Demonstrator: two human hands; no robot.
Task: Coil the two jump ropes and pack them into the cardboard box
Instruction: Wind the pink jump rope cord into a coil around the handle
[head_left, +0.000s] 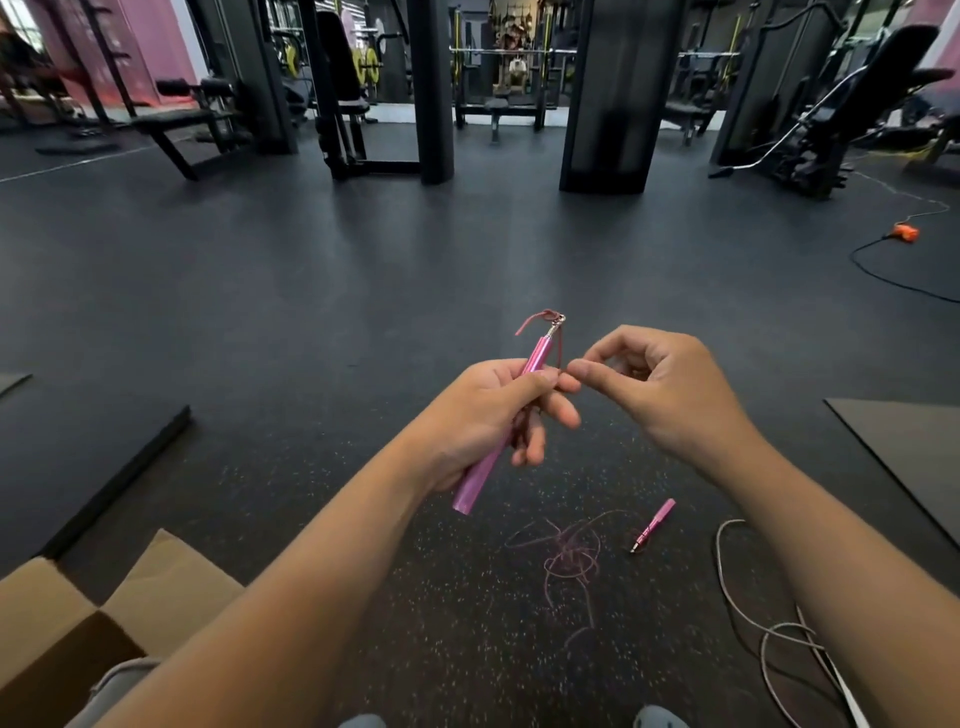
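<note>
Dark speckled rubber floor (467, 649) lies underfoot. At the near left an open box (78, 623) is cut off by the frame edge. A grey cord (769, 631) loops at the near right, its ends out of view. Between them the pink cord (569, 558) lies tangled beside a loose handle (653, 525). Above, the left hand (488, 415) grips the other pink handle (498, 441), tilted; the right hand (660, 395) pinches the thin cord at it, hard to make out. Mats (88, 457) flank the floor; beyond stand dark, blurred gym machines (337, 104)

Cardboard box (78, 618) left — tangled cord (569, 558) centre, second rope (769, 634) right.
</note>
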